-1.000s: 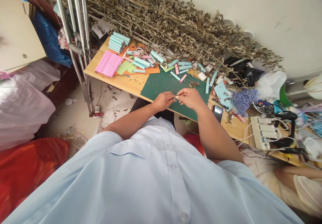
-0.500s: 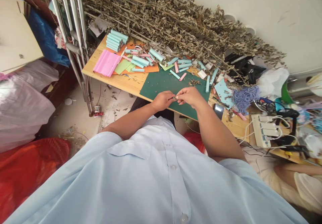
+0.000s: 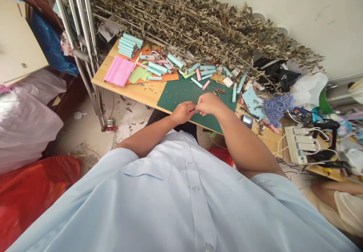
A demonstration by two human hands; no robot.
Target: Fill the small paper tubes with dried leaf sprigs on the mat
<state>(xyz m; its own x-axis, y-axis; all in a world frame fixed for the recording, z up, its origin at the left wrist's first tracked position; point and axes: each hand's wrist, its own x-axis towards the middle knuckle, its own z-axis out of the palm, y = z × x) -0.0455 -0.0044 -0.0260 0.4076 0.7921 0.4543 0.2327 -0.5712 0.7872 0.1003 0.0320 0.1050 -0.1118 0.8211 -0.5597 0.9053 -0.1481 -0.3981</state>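
Over the front edge of the green cutting mat [image 3: 181, 95], my left hand [image 3: 183, 112] and my right hand [image 3: 209, 104] meet at the fingertips. Both are closed in a pinch around something small that the fingers mostly hide; I cannot make out what it is. The right wrist is bent, with its knuckles facing up. Behind the hands lie short pink paper rolls [image 3: 206, 85] and pale blue paper rolls [image 3: 196, 82], some stuffed with dark dry matter. Crumbs of dried leaf [image 3: 218, 90] are scattered on the mat.
Dried leafy stalks [image 3: 181, 21] heap along the back of the wooden table [image 3: 113, 84]. Pink folded paper [image 3: 120, 71] and stacked blue rolls [image 3: 129, 46] lie left. Metal crutches [image 3: 85, 36] stand beside the table. Purple yarn [image 3: 278, 108] and a power strip [image 3: 296, 144] are right; another person's arm [image 3: 326, 191] shows below.
My right hand has turned over at the wrist, its knuckles rising and its fingers curling down beside the left fingertips. The left hand stays almost where it was.
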